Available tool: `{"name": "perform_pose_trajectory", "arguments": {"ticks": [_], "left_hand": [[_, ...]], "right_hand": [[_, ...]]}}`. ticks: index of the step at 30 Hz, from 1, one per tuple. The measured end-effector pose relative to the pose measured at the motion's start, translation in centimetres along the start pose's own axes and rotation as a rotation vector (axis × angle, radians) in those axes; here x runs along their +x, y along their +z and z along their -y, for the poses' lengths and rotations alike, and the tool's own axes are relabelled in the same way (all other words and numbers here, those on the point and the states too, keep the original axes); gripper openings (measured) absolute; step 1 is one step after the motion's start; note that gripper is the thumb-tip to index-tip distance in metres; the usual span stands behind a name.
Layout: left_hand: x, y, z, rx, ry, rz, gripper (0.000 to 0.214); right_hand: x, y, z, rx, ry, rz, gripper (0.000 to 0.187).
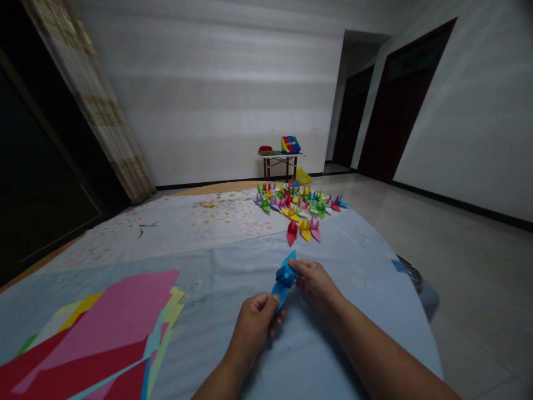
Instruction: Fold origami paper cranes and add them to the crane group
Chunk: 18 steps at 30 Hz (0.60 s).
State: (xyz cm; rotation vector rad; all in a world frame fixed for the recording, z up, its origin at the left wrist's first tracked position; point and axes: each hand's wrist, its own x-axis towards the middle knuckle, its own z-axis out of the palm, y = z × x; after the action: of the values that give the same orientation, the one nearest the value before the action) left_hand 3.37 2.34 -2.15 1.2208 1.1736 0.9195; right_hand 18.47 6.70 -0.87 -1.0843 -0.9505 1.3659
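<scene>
Pinching the lower tip of the blue folded paper piece (284,279) with my left hand (255,325), I have my right hand (315,283) closed on its upper part, fingertips pressed at the fold — both hands hold it just above the pale blue sheet (333,344) spread on the floor, near that sheet's middle. To do this fold well, I judge the left pinch should stay firm as an anchor while the right fingers work the crease slowly, keeping the edges lined up so the thin paper does not tear or skew.

Toward the sheet's near left corner lies a stack of flat coloured papers (104,333) — pink, red, yellow, light green. Farther on, at the far edge, a cluster of finished folded pieces (297,208) in many colours sits in rows. Beyond them a small table (280,161) stands against the white wall, carrying a colourful box (290,144). Dark doorways open on the right; a curtain (95,105) hangs at the left.
</scene>
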Motion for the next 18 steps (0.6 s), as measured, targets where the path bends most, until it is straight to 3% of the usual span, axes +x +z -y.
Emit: {"name": "perform_pose_trajectory", "arguments": {"ticks": [7,11,14,18], "left_hand": [[0.0,0.0,-0.3,-0.128,-0.013,-0.04,0.038],[0.0,-0.1,-0.6,-0.296,-0.006,-0.127,0.035],[0.1,-0.2,-0.5,-0.41,-0.009,-0.217,0.037],[0.3,-0.1,-0.2,-0.445,-0.014,-0.262,0.04]], "right_hand": [[-0.1,0.5,-0.2,-0.096,0.006,0.023,0.042],[0.1,0.1,-0.5,-0.293,0.023,0.006,0.044],[0.5,-0.6,-0.2,-0.489,-0.033,-0.045,0.042],[1.1,-1.5,0.1,-0.566,-0.152,-0.167,0.034]]}}
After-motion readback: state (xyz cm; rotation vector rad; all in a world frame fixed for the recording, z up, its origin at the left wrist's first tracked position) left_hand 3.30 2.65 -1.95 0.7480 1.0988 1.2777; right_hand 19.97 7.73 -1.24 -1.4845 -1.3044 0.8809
